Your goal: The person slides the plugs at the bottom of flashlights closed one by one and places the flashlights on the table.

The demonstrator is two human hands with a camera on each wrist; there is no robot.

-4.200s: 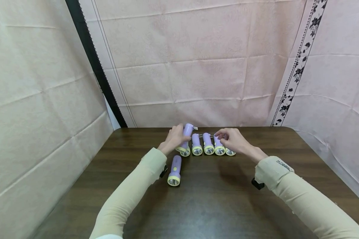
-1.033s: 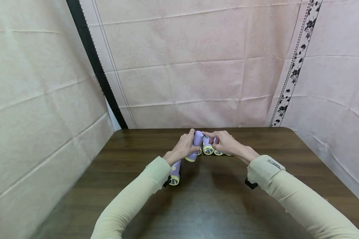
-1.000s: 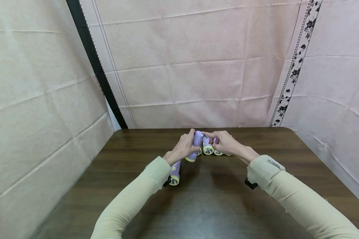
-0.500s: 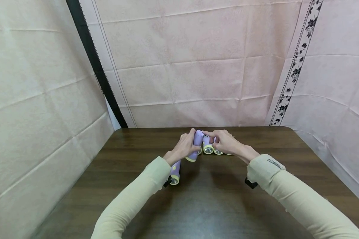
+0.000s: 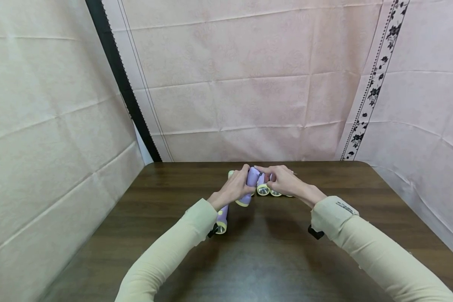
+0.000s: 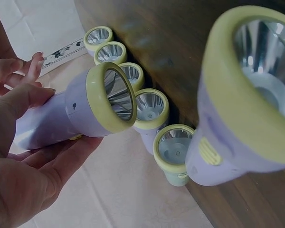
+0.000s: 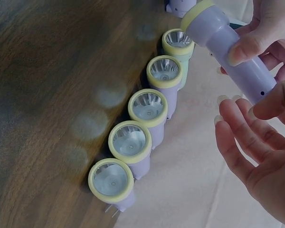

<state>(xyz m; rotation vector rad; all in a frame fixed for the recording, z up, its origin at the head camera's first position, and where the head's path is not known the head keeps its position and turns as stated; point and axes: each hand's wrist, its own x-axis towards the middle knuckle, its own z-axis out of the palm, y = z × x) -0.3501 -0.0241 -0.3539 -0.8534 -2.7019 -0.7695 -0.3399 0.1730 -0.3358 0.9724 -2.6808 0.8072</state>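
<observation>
My left hand (image 5: 231,189) grips a purple flashlight (image 7: 237,61) with a yellow rim, thumb on one side of the barrel and fingers under it. In the left wrist view its lens faces the camera. At its tail is my right hand (image 5: 284,180), index finger touching the end and the other fingers loosely bent. A row of flashlights (image 7: 129,138) lies below both hands, lenses toward me; most are purple and one is mint green (image 7: 184,59). Another purple flashlight (image 5: 221,220) lies nearer me, partly covered by my left wrist.
Everything lies on a dark brown wooden table (image 5: 271,256). Behind its far edge hangs a pale cloth (image 5: 226,105), with more cloth at both sides. Metal prongs (image 7: 113,210) stick out of the lowest flashlight in the right wrist view.
Since the oldest frame, my left hand has carried the flashlight right, and my right hand has moved left to its tail. The prongs seen at that tail no longer show. Lately, only slight motion.
</observation>
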